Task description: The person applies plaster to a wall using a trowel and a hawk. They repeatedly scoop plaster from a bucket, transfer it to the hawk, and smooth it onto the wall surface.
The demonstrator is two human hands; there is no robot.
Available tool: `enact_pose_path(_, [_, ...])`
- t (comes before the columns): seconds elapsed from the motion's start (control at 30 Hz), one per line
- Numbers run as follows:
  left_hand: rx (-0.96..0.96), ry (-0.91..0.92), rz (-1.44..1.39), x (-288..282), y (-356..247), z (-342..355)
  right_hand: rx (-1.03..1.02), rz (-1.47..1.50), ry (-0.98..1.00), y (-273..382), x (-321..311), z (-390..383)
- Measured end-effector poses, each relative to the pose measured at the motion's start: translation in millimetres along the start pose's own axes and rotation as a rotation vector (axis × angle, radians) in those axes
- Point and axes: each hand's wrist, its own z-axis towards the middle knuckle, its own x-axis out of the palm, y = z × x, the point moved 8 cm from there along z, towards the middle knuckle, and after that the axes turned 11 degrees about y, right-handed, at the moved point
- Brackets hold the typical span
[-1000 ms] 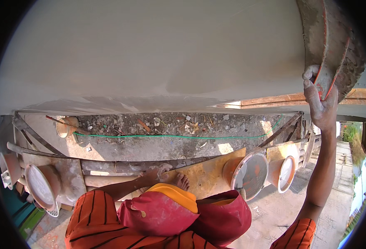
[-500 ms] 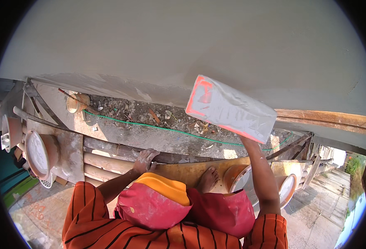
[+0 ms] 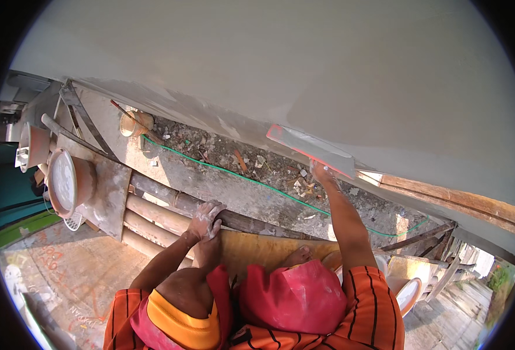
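Note:
My right hand (image 3: 321, 172) grips a plastering float (image 3: 310, 149) from below, its handle hidden behind the plate. The float is long and flat, reddish-orange at the edges and coated in grey plaster. It lies nearly edge-on to me against the lower part of the grey plastered wall (image 3: 339, 64). At left centre, my left hand (image 3: 207, 219), whitened with plaster, has its fingers curled over a dark bamboo pole (image 3: 251, 223) beside my bare foot. I am crouched, knees bent in red and yellow shorts.
Plaster-caked tubs (image 3: 65, 184) stand on the left, another tub (image 3: 409, 294) at the right. I am on a wooden plank (image 3: 257, 251) laid over bamboo poles. Below, a green hose (image 3: 240, 179) crosses rubble, near a bucket (image 3: 135, 123). A wooden beam (image 3: 450, 201) runs along the wall's lower right.
The float has tilted from showing its broad plaster-covered face to nearly edge-on at the wall, and shifted slightly left. My view has turned, and my left knee has swung outward. My left hand stays on the pole.

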Motion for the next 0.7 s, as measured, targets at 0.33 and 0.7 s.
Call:
enact_pose_path(0.33, [-0.235, 0.008, 0.336, -12, 59, 14, -0.363, 0.059, -0.338, 116, -313, -253])
enact_pose_path(0.7, [-0.220, -0.035, 0.192, -15, 61, 11, -0.253, -0.055, -0.939, 90, -488, -407])
